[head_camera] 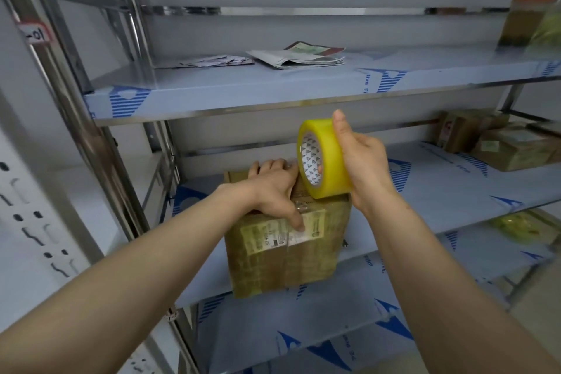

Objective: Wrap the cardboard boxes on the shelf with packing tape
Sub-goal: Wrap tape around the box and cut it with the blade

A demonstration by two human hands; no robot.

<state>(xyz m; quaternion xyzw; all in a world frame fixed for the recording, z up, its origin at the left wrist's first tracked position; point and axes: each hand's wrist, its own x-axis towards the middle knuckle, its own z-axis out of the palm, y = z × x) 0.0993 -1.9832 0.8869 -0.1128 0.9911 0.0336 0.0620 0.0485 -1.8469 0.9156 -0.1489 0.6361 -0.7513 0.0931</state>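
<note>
The right hand (361,161) grasps a roll of yellow packing tape (332,158), fingers wrapped over the outer band and the thumb hooked inside the patterned cardboard core. The roll stands on edge with its open core facing left, so its axis runs roughly left to right and tape would pay off along the near-to-far line. Its lower rim sits just over the far right part of the top of a cardboard box (282,261); whether rim and box touch cannot be told. Immediately left of the roll, the left hand (270,188) holds that box, palm down across the top, fingers bent over the far edge and thumb pressed on a white shipping label (264,234) on the near face. A shiny patch by those fingers may be the tape's free end, but this is unclear. The box stands near the front left of a film-covered metal shelf (425,191) and already looks glossy with tape. The right hand is the one nearer the roll's line of travel, and judging by this, the next pull would run toward the near face, with the left hand steadying. Farther right on the same shelf, well apart, sit more taped boxes (510,149). On the upper shelf (273,85) lie folded papers (300,56).
</note>
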